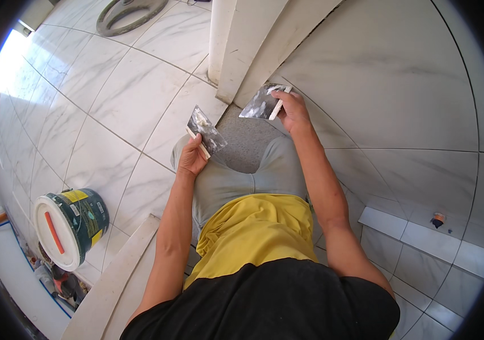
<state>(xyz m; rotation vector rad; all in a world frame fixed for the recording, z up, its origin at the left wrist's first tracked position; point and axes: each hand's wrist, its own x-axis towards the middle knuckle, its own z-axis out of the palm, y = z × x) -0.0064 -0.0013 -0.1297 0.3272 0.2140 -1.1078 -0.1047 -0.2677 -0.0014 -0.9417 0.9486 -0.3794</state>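
My left hand (193, 156) is closed on the pale edge grip of a flat metal scraper (210, 137), held over my left knee. A lump of whitish paste sits on that blade. Farther right, my right hand (292, 111) grips a second metal scraper (259, 105) by its pale back strip. White paste is smeared across this blade too. The right scraper is close to the foot of the white door frame (247, 51). Below and between the two blades shows a speckled grey threshold slab (244, 136). The blades are apart from each other.
A dark green bucket (91, 212) with a white lid and an orange stick on it stands at left. Marble-look tiles cover the floor (100, 141) and the right wall (400, 85). A grey ring-shaped object (131, 25) lies far left. Several tools (63, 283) lie at lower left.
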